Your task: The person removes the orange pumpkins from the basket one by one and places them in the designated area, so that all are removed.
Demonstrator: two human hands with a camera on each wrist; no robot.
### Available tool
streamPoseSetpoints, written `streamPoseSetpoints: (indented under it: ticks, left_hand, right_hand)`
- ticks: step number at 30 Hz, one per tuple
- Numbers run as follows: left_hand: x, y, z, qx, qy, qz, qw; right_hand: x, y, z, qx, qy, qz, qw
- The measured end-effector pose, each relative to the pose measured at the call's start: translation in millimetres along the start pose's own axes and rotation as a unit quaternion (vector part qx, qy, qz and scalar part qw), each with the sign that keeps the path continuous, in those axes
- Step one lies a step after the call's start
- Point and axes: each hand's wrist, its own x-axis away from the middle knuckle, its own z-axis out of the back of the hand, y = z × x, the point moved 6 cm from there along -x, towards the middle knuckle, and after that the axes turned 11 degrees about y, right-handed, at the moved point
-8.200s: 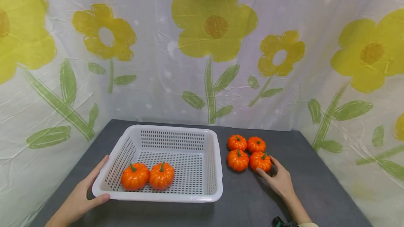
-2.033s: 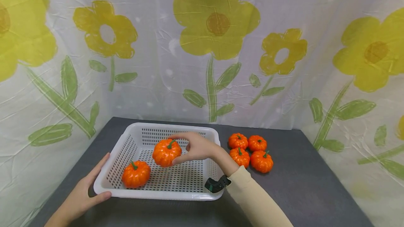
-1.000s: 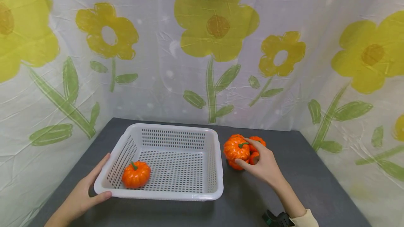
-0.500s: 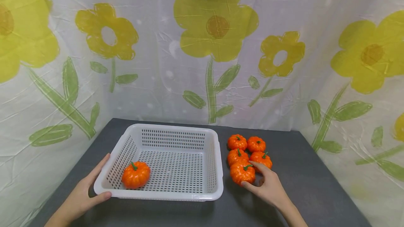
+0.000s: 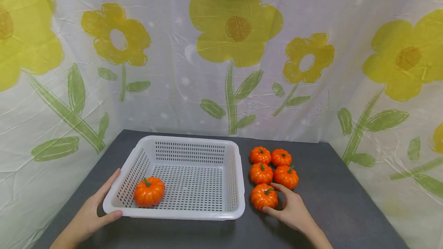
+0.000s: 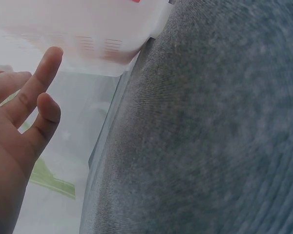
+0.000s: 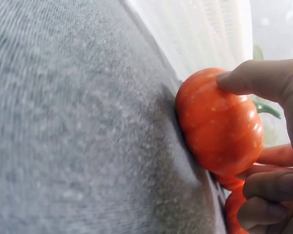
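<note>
In the head view, a white perforated plastic basket (image 5: pixel 232 180) stands on the dark table with one orange toy pumpkin (image 5: pixel 149 192) in its near left corner. My left hand (image 5: pixel 86 216) rests on that corner, fingers extended along the left side and thumb on the front rim. The left wrist view has its fingers (image 6: pixel 49 66) loosely spread by the basket wall. To the basket's right, my right hand (image 5: pixel 292 208) holds a second pumpkin (image 5: pixel 264 197) between thumb and fingers. Seen from the right wrist, the thumb presses the held pumpkin's side, low at the tabletop.
Behind the held pumpkin sit several more pumpkins (image 5: pixel 261 173) in two close rows, right of the basket. A pale curtain (image 5: pixel 166 99) printed with yellow flowers encloses the back and sides of the dark tabletop (image 5: pixel 332 187).
My right hand lifted a pumpkin out of the basket, carried it right and lowered it in front of the others. One pumpkin stays in the basket. My left hand has hardly moved.
</note>
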Motion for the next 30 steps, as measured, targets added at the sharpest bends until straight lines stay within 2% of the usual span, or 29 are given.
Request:
streamPoseSetpoints:
  ticks: [5, 10, 20, 30]
  left_hand:
    - [0.9, 1.0, -0.1, 0.016, 0.003, -0.006, 0.9999]
    - [0.2, 0.9, -0.2, 0.01, 0.003, -0.003, 0.9999]
    - [-0.6, 2.4, -0.4, 0.013, 0.004, -0.008, 0.9999]
    - [0.2, 1.4, -0.5, 0.011, 0.004, -0.01, 0.9999]
  right_hand:
    - [0.4, 2.9, -0.5, -0.004, 0.014, -0.005, 0.9999]
    - [0.4, 5.0, -1.0, -0.003, 0.021, -0.011, 0.9997]
    - [1.8, 2.6, -0.1, -0.006, 0.031, 0.005, 0.9995]
    - [3.3, -1.0, 7.6, -0.012, 0.073, 0.033, 0.9967]
